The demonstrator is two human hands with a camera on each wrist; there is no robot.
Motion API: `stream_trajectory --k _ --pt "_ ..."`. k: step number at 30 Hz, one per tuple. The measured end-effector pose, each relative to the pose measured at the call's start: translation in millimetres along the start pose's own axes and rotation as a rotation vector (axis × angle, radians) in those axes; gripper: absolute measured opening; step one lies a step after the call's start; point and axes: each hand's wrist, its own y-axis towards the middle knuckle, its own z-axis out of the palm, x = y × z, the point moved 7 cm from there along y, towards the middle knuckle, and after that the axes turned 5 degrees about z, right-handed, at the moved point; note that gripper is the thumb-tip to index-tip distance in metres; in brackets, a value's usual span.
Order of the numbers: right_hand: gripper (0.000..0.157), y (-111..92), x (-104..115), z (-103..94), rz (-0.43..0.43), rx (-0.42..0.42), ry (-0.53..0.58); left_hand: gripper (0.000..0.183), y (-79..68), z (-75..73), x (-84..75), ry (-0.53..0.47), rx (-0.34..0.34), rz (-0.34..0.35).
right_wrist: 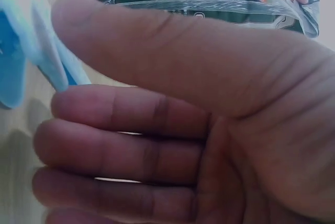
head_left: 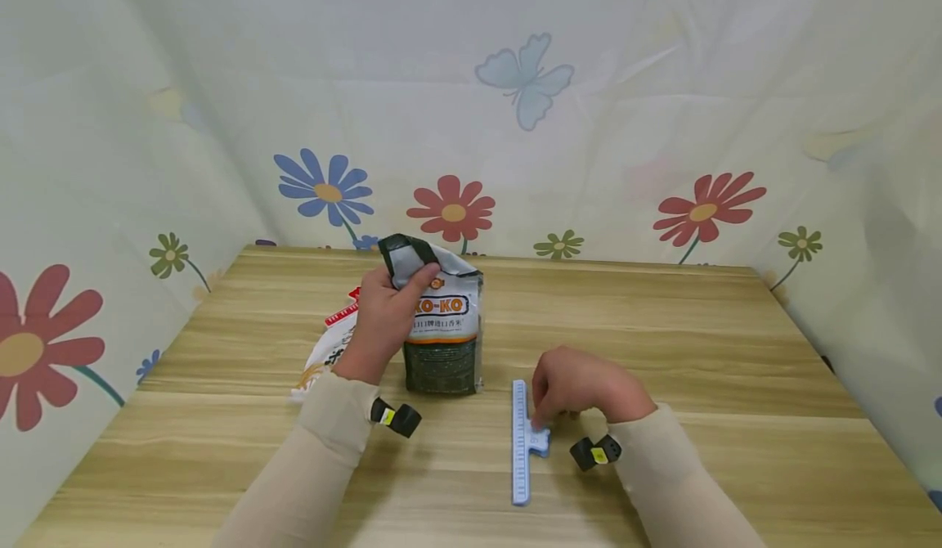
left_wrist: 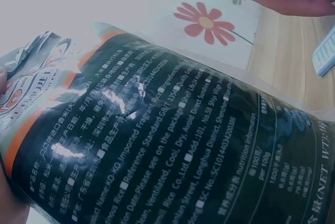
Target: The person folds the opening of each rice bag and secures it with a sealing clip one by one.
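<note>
A rice bag (head_left: 441, 352), dark green and silver with KO-KO lettering, stands on the table with its top folded over. My left hand (head_left: 386, 311) grips that folded top, thumb across the front. In the left wrist view the bag's printed dark panel (left_wrist: 146, 124) fills most of the picture. A light blue sealing clip (head_left: 521, 450) with a ruler-like bar lies to the right of the bag. At its small handle (head_left: 540, 440) is my right hand (head_left: 581, 384). The right wrist view shows a gap between thumb and fingers, with the clip (right_wrist: 44, 41) at the fingertips.
Behind my left forearm lies a white bag (head_left: 324, 360), partly hidden, with a red clip (head_left: 342, 314) at its upper end. A flower-printed curtain (head_left: 589, 163) encloses the back and sides of the wooden table (head_left: 699, 343).
</note>
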Motion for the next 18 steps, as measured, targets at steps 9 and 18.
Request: stream_trajectory --k 9,18 --pt "0.021 0.6 0.4 7.0 -0.004 0.051 -0.011 0.036 -0.3 -0.2 -1.1 -0.005 -0.004 0.006" --pt "0.017 0.1 -1.6 5.7 0.004 0.065 0.025 0.036 -0.8 0.2 -1.3 -0.013 0.001 0.015"
